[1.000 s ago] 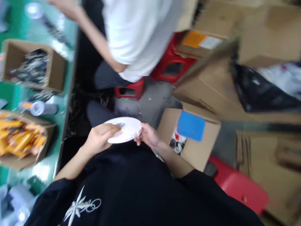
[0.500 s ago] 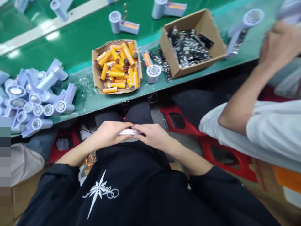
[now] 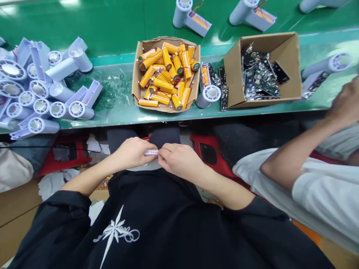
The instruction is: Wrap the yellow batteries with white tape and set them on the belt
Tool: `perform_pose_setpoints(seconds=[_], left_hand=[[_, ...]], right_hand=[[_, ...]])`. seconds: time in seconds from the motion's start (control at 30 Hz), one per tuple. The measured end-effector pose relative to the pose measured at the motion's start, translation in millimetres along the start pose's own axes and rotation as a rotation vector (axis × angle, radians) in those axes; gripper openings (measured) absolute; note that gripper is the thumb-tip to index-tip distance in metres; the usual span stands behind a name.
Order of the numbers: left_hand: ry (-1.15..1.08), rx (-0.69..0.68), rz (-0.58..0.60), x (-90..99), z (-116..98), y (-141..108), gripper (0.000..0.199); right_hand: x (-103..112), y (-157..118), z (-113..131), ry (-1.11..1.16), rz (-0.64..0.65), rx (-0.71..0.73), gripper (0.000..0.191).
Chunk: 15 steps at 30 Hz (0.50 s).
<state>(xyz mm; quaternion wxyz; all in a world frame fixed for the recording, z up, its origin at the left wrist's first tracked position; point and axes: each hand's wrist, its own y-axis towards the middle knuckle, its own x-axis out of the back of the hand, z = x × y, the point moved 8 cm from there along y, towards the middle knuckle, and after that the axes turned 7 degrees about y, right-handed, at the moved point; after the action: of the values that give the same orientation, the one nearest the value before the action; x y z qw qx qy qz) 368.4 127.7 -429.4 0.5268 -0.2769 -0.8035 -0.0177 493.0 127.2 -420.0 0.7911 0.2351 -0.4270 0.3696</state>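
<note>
Over my lap, below the bench edge, my left hand [image 3: 136, 152] is closed around a narrow white roll of tape [image 3: 151, 152] with faint pink marks, seen edge-on. My right hand [image 3: 177, 158] has its fingers pinched together at the right end of the roll; its fingertips hide that part. On the bench beyond them is a low cardboard box [image 3: 136, 87] of orange-wrapped batteries [image 3: 162, 86] with thin wires. Beside it stands a pale lilac fan housing [image 3: 209, 96] with a battery in its handle.
A carton [image 3: 234, 71] of black circuit boards [image 3: 260, 80] stands farther right, loose boards [image 3: 223, 91] beside it. Lilac housings [image 3: 42, 89] pile up at left; wired housings [image 3: 193, 18] stand at the back. A co-worker's arm [image 3: 303, 142] reaches in at right, near red stools [image 3: 209, 153].
The view has swung, so bench things appear farther right. My hands stay together over my lap; my right fingers have drawn in to a pinch at the roll's end.
</note>
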Motion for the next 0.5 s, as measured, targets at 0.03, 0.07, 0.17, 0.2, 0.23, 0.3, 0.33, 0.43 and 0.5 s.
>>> perform_pose_setpoints(seconds=[0.03,0.07,0.17,0.2,0.23,0.3,0.33,0.43,0.5], left_hand=[[-0.009,0.01,0.006,0.1,1.1,1.6,0.018],[-0.021,0.021,0.009,0.1,2.2,3.3,0.018],[-0.09,0.037,0.018,-2.2,4.2,7.9,0.02],[-0.114,0.039,0.022,-3.6,4.8,9.3,0.02],[-0.131,0.042,0.027,-5.1,5.5,10.6,0.02],[-0.138,0.053,0.035,-7.7,7.6,12.8,0.02],[-0.132,0.061,0.034,-8.3,9.1,13.8,0.019],[-0.107,0.069,0.024,-8.3,12.1,16.0,0.019],[-0.093,0.062,0.017,-7.5,12.1,17.0,0.019]], right_hand=[[-0.7,2.9,-3.3,0.022,0.013,-0.016,0.021],[-1.2,5.7,-7.6,0.061,0.017,-0.034,0.019],[-3.2,12.1,-24.2,0.304,0.0,-0.087,0.012],[-4.4,13.3,-29.7,0.402,-0.004,-0.104,0.012],[-5.8,14.0,-34.1,0.486,-0.004,-0.117,0.013],[-7.3,14.1,-39.3,0.582,0.005,-0.129,0.016],[-7.0,13.6,-40.3,0.594,0.009,-0.131,0.015],[-4.3,12.1,-38.9,0.557,0.032,-0.13,0.008],[-2.7,12.3,-37.5,0.529,0.049,-0.135,0.008]])
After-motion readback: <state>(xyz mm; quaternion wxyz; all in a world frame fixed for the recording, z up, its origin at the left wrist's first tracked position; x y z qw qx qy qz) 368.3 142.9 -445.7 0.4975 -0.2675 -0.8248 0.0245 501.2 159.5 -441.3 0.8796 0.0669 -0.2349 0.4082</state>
